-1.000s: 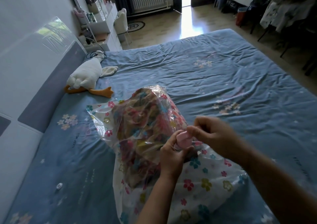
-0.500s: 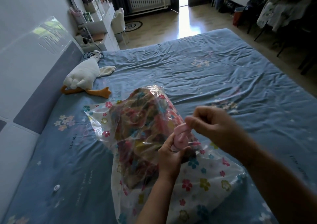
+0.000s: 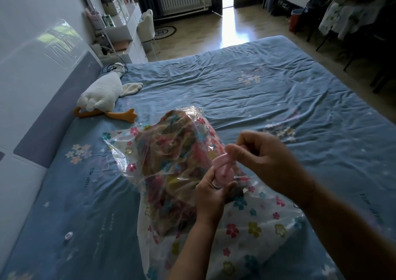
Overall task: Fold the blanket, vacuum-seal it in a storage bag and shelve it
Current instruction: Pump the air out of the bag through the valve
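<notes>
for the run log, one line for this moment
left hand: holds valve | right hand: pinches cap | blanket: in bag | bag: on bed

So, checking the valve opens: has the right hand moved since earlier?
Yes: right hand, pinching the pink cap, lifted slightly away from the storage bag.

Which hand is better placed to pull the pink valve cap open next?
Right hand: its fingers pinch the pink cap from above, while the left hand grips the valve base, steadying the storage bag.
</notes>
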The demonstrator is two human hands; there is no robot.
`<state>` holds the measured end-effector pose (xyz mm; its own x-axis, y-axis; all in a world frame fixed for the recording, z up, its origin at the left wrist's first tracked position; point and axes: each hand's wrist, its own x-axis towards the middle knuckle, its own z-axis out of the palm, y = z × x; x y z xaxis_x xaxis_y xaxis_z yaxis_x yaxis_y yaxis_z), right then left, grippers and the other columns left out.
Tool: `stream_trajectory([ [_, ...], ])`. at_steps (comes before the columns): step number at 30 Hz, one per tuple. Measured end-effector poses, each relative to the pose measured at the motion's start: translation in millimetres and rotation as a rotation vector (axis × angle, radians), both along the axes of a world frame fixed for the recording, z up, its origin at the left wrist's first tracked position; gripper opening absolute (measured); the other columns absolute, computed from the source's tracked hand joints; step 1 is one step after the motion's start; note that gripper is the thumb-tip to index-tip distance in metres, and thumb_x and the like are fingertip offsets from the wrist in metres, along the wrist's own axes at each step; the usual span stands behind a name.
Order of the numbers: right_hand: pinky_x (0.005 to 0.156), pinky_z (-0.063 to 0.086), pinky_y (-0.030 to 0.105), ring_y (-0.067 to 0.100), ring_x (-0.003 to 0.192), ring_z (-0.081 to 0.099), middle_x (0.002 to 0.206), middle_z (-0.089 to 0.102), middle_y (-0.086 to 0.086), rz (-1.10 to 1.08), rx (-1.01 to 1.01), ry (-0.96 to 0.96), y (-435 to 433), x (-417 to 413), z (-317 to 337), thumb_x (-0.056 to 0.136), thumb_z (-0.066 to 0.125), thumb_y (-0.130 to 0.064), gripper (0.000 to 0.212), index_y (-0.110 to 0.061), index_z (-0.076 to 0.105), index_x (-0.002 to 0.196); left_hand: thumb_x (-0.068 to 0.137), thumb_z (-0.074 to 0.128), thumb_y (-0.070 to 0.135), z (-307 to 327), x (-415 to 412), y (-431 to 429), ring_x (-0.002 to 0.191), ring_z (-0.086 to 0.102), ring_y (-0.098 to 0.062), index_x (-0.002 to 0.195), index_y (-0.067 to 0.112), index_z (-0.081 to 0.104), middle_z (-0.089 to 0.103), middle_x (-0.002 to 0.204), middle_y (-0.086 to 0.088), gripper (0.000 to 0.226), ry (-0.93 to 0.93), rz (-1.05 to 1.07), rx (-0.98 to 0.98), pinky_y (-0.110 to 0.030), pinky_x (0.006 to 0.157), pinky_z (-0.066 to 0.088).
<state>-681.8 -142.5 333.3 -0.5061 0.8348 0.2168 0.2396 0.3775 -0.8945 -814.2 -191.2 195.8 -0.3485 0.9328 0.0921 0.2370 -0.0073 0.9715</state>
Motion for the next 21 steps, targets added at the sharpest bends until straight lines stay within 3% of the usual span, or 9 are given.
stream_trajectory([
  [3,0.053,0.040,0.023,0.004,0.054,0.043,0.062,0.050,-0.005,-0.087,-0.051,-0.357,8,-7,-59,0.089,0.059,-0.038,0.028,-0.020,0.052,0.069,0.073,0.083,0.020,-3,0,1,0.097,0.066,0.002,0.115,0.018,0.067,0.071,0.102,0.018,0.045,0.024,-0.004,-0.009,-0.018,0.082,0.053],
  [6,0.054,0.037,0.021,0.008,0.058,0.046,0.065,0.052,-0.006,-0.137,-0.104,-0.449,8,-10,-82,0.090,0.058,-0.041,0.029,-0.021,0.052,0.070,0.072,0.083,0.017,-4,0,-2,0.094,0.067,0.003,0.117,0.018,0.066,0.072,0.101,0.016,0.048,-0.017,-0.011,-0.018,-0.017,0.079,0.052],
  [10,0.047,0.032,0.020,0.004,0.047,0.037,0.052,0.044,-0.007,-0.079,0.031,-0.136,-1,-4,-17,0.087,0.065,-0.032,0.032,-0.013,0.054,0.063,0.074,0.081,0.022,1,-4,2,0.093,0.068,-0.001,0.110,0.018,0.068,0.073,0.098,0.011,0.039,-0.017,-0.024,0.029,-0.014,0.077,0.051],
  [14,0.044,0.027,0.016,0.002,0.044,0.031,0.048,0.036,-0.010,-0.070,0.070,0.139,-3,0,18,0.085,0.064,-0.033,0.035,-0.018,0.047,0.058,0.072,0.082,0.033,-1,-1,2,0.100,0.067,-0.003,0.121,0.022,0.064,0.071,0.106,0.013,0.053,-0.014,-0.012,-0.010,-0.025,0.085,0.055],
  [16,0.045,0.028,0.016,0.003,0.045,0.032,0.051,0.040,-0.008,-0.100,0.053,0.048,3,-6,-5,0.087,0.063,-0.034,0.035,-0.021,0.046,0.060,0.072,0.081,0.037,-5,-1,1,0.102,0.066,-0.005,0.121,0.024,0.064,0.071,0.109,0.013,0.054,-0.040,-0.001,-0.014,-0.028,0.087,0.055],
  [18,0.049,0.032,0.020,0.005,0.049,0.037,0.057,0.045,-0.006,-0.106,0.030,-0.202,7,-12,-42,0.089,0.060,-0.036,0.031,-0.021,0.048,0.064,0.073,0.080,0.038,-3,-2,2,0.101,0.067,-0.006,0.118,0.021,0.066,0.071,0.108,0.012,0.051,-0.041,-0.003,0.005,-0.026,0.085,0.055],
  [21,0.053,0.035,0.021,0.008,0.056,0.043,0.064,0.050,-0.005,-0.141,-0.072,-0.422,9,-15,-77,0.089,0.058,-0.042,0.030,-0.020,0.051,0.069,0.075,0.081,0.025,-3,-2,0,0.097,0.069,-0.009,0.116,0.015,0.067,0.073,0.104,0.007,0.044,-0.050,-0.040,0.006,-0.027,0.081,0.056],
])
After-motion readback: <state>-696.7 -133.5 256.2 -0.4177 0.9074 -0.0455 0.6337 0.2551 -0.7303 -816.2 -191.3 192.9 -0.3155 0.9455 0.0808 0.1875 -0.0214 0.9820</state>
